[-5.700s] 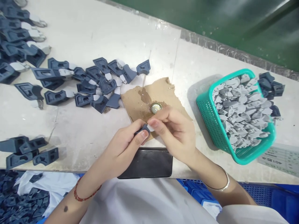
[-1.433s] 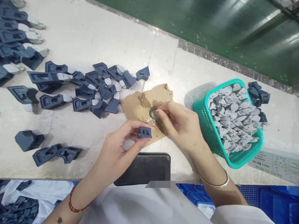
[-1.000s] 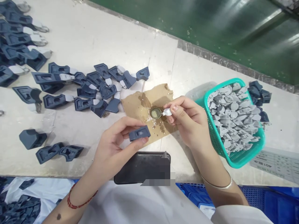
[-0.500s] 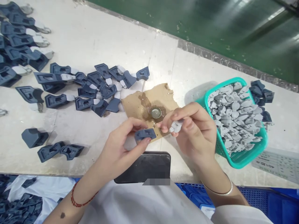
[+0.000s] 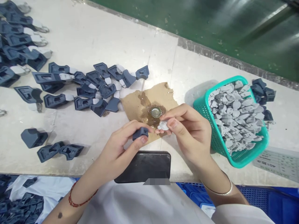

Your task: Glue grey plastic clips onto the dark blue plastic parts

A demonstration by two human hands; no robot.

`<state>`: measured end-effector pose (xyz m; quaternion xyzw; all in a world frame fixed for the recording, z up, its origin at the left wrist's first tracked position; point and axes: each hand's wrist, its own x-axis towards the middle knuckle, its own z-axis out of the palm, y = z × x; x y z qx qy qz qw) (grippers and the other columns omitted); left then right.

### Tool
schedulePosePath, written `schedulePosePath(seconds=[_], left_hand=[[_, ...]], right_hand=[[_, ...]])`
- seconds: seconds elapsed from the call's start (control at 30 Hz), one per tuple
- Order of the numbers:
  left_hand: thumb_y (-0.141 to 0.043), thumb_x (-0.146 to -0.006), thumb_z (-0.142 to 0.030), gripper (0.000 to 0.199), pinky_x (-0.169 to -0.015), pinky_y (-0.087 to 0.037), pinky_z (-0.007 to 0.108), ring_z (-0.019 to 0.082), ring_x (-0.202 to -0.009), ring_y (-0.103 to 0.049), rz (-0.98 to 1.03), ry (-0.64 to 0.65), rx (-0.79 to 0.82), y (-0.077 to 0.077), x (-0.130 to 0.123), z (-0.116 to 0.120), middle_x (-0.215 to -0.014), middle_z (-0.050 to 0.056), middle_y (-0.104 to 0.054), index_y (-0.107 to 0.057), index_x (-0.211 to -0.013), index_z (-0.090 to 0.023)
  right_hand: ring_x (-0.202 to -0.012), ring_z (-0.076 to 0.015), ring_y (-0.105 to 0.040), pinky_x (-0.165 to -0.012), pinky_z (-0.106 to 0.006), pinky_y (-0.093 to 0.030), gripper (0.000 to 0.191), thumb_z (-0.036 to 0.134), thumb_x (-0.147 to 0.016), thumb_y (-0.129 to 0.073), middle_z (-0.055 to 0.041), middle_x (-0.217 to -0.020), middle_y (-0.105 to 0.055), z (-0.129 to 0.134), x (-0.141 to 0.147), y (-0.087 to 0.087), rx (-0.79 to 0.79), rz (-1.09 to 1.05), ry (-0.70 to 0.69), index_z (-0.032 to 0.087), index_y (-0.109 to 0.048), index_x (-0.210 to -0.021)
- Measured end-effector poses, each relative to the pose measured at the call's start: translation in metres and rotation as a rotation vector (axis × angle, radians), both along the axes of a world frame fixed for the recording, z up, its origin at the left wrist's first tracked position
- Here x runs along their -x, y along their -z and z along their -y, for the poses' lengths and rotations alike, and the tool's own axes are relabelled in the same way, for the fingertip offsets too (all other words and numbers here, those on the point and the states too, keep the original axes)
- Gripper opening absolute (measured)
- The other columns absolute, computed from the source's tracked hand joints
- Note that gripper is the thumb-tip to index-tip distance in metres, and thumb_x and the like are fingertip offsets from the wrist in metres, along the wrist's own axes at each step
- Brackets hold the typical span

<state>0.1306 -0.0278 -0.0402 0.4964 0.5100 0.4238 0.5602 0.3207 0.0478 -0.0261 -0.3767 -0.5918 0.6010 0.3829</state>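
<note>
Between thumb and fingers, my left hand [image 5: 123, 146] grips a dark blue-grey plastic part [image 5: 140, 133]. A small light grey plastic piece [image 5: 163, 125] is pinched in my right hand [image 5: 190, 133], a short gap to the right of the blue part. Just beyond both hands, a round cap with a scalloped rim [image 5: 155, 112] holds a cloudy liquid. It rests on a torn piece of brown cardboard [image 5: 135, 105] with wet stains around the cap. Below the hands lies a black smartphone [image 5: 149, 166] at the table's near edge.
A teal basket [image 5: 241, 163] full of light grey pieces [image 5: 235, 115] stands at the right, with more blue parts [image 5: 263, 90] behind it. Joined blue and grey parts [image 5: 56, 101] spread over the left of the white table [image 5: 112, 34]. Blue crates [image 5: 257, 199] sit below the edge.
My right hand has moved left, bringing the grey piece closer to the blue part. My left hand has turned the blue part so that it shows a shorter side.
</note>
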Motion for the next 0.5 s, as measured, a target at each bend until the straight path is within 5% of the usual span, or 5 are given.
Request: schedulePosePath(seconds=[0.5], left_hand=[[-0.046, -0.113, -0.033, 0.019, -0.085, -0.046, 0.02, 0.009, -0.093, -0.062, -0.054, 0.119, 0.019, 0.0018, 0.0008, -0.0002, -0.101, -0.006, -0.067, -0.064, -0.116, -0.027]], right_hand=[[-0.069, -0.008, -0.066, -0.064, -0.021, -0.052, 0.008, 0.024, -0.103, -0.068, 0.004, -0.08, -0.073, 0.0002, 0.0043, -0.0024, -0.174, 0.189, -0.147, 0.021, -0.072, -0.098]])
